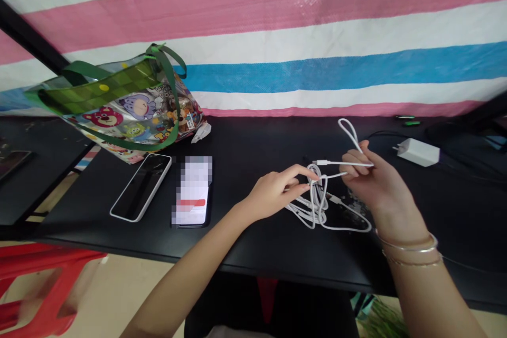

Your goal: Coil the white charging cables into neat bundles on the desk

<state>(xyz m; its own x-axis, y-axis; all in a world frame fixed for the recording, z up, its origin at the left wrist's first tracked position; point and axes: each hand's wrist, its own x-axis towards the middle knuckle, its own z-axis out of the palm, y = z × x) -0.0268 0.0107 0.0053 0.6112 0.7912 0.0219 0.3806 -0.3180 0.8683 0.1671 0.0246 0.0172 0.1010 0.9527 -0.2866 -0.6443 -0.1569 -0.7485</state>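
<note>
A tangle of white charging cable point(317, 206) lies on the black table, with a metal-tipped plug point(322, 162) sticking out to the left above it. My left hand point(283, 187) pinches a strand of the cable between thumb and forefinger at the top of the tangle. To the right, my right hand point(366, 179) is closed around another stretch of the same cable, and a loop stands up above its fingers. A second cable end point(335, 198) shows beside the bundle. Silver bracelets point(412, 245) circle my right wrist.
A white charger block point(419, 152) sits at the right, near dark cords. Left of my hands lie a phone with a lit screen point(194, 195) and a dark-screened phone in a white case point(141, 188). Behind them stands a clear cartoon bag point(134, 105). A red stool point(51, 285) is below left.
</note>
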